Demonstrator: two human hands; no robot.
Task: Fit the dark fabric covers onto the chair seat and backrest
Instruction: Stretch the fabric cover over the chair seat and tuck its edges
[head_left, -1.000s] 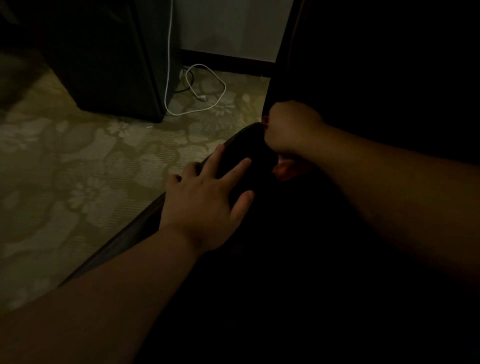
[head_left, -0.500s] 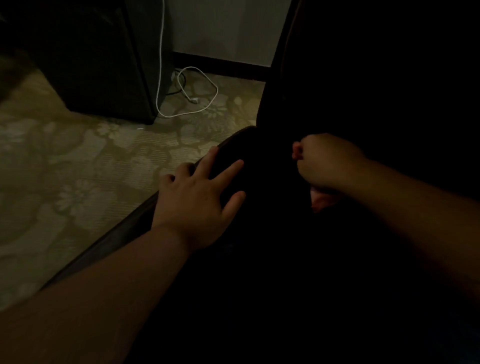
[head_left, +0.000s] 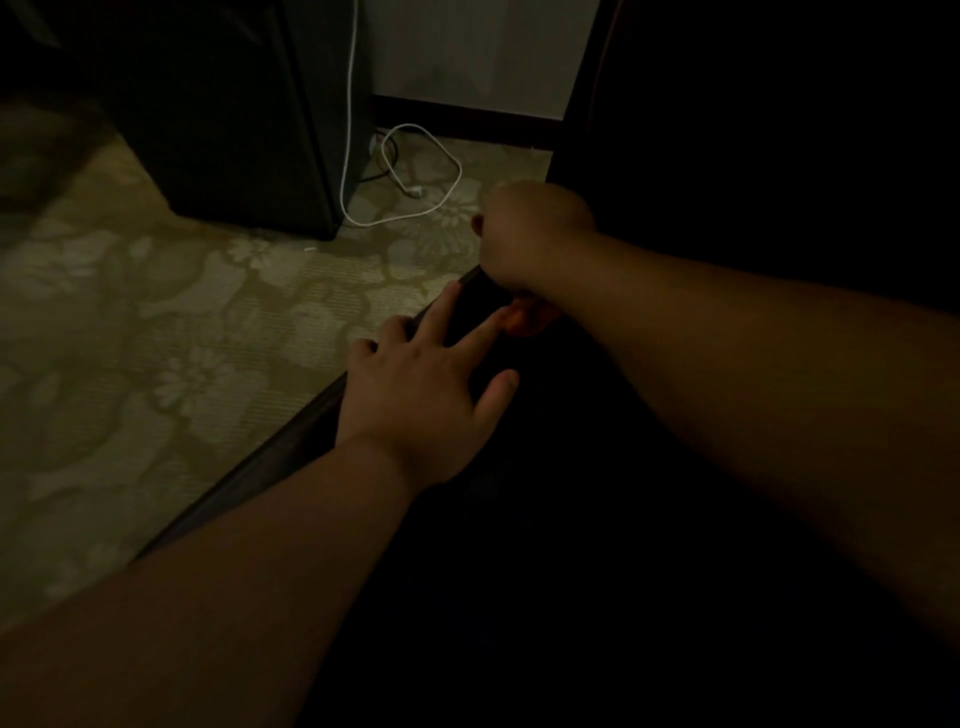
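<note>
— What has just changed?

— My right hand (head_left: 537, 236) has gone back up to the far corner of the chair seat (head_left: 483, 296), at about one o'clock from my left hand (head_left: 423, 395). Half a second ago it was lower and further in over the dark seat, closed in a fist. A second ago it was at this same corner. So I judge I am working the cover's edge over that corner in repeated tugs, and the corner is not yet settled.

— And your fingers?

— My right fingers are curled shut into a fist at the seat corner. I believe they are pinching dark fabric, but the cloth is too dark to tell it from the seat. My left fingers (head_left: 483, 332) are spread and lie flat on the seat's left edge; the outer ones hang over the rim towards the carpet (head_left: 156, 332). The left hand has hardly moved.

— Where is the cover?

— The dark fabric cover (head_left: 519, 519) seems to lie over the seat under both my forearms. The backrest (head_left: 779, 130) rises at two o'clock, all black; I cannot tell whether it is covered.

— Anything else near?

— A white cable (head_left: 421, 171) loops on the carpet at twelve o'clock, beside a dark cabinet (head_left: 218, 119), well apart from my hands.
</note>
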